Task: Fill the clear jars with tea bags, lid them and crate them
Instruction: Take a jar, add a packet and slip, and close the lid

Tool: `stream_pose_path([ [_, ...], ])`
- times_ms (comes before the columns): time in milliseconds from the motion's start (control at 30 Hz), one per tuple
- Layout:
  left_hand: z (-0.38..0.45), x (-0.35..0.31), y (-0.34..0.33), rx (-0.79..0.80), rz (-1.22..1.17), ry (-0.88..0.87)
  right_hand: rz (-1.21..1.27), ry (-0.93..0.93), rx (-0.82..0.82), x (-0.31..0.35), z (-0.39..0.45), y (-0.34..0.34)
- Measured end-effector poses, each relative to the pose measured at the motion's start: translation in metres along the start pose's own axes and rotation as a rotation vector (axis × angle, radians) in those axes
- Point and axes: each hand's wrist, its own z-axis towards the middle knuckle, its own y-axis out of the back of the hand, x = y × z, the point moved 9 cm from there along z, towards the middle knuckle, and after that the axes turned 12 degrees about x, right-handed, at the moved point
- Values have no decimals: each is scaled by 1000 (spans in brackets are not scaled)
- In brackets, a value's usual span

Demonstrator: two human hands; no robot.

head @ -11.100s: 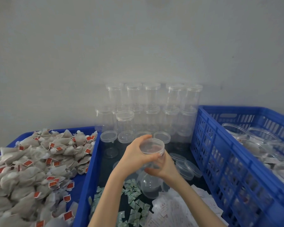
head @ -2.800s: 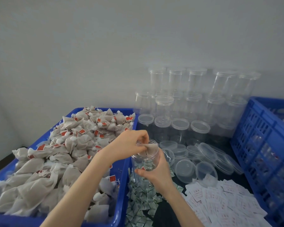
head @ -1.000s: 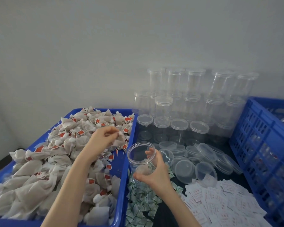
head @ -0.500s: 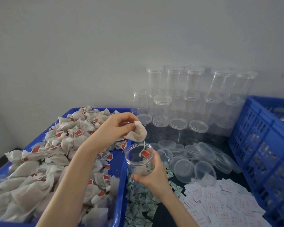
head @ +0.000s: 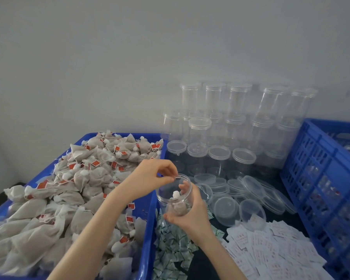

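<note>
The tea bag [head: 177,207] pinched half a second ago now lies inside the clear jar [head: 175,197] — right hand [head: 187,216] grips the jar, left hand [head: 152,177] hovers loosely curled and empty at its rim — filling barely begun.

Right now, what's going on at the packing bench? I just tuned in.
A person is filling a clear jar with tea bags. The right hand grips the open jar from below, holding it over the gap beside the blue tray of tea bags. The left hand is at the jar's rim, fingertips pinched together; whether they hold a string cannot be told. Tea bags lie inside the jar. Loose lids and empty lidded jars wait behind, and a blue crate stands to the right.
</note>
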Motion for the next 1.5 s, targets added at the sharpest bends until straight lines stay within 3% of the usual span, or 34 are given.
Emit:
stream_pose_path([
  [67,-4,23,15,-135,38,98,0,-7,-6,-3,-1,1],
  [100,-7,39,18,-151,134,197,5,-8,-8,-4,-2,2],
  [133,-8,58,14,-68,293,333,13,-10,-10,-4,-3,2],
  [200,-17,103,-24,356,563,597,24,-13,-12,-5,-4,3],
  [267,-37,129,-67,741,548,743,19,-11,-22,-4,-4,4],
  [333,-44,135,-89,842,505,777,12,-7,-26,-2,-4,5],
  [600,-26,123,-64,611,555,627,7,8,-24,0,-5,4],
  [733,-19,99,-14,265,454,549,27,-27,-8,-8,-4,3],
  [867,-27,55,43,-260,300,373,8,-33,9,-11,-4,-1],
  [967,-32,19,60,-437,220,153,6,-42,7,-15,-4,-1],
  [1133,-21,-16,40,-366,157,-74,36,-31,-7,-12,-3,-1],
  [1500,1,-13,-19,19,82,-145,58,18,-44,-5,-4,9],
])
